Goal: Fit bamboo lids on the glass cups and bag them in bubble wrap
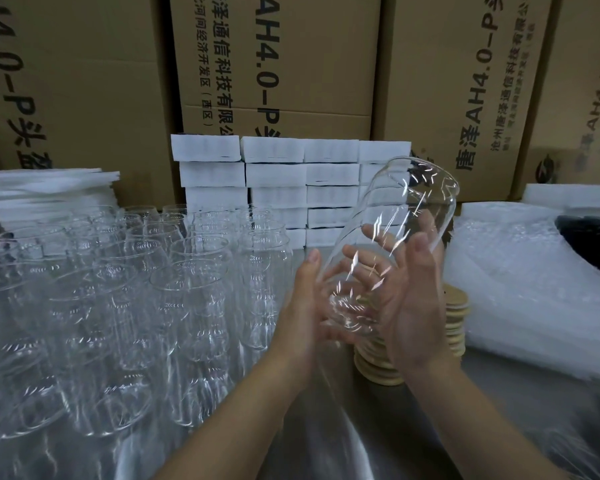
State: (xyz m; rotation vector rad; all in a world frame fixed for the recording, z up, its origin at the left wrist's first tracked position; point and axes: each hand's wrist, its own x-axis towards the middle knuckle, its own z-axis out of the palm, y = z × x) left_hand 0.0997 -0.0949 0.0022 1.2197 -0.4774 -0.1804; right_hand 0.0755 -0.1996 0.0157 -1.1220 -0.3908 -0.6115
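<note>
Left hand (302, 306) and right hand (413, 313) both grip the tilted cup (406, 216); slick glass could slip and crack on the lids (457, 323) just under the right hand.

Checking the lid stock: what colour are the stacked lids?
The lids are pale tan, natural wood; the head view shows it.

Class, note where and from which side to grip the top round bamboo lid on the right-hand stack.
Pinch the top round bamboo lid by its rim, from above and the right. It lies flat on its stack, so only the edge offers purchase; the right hand, holding the clear glass cup, screens its left.
</note>
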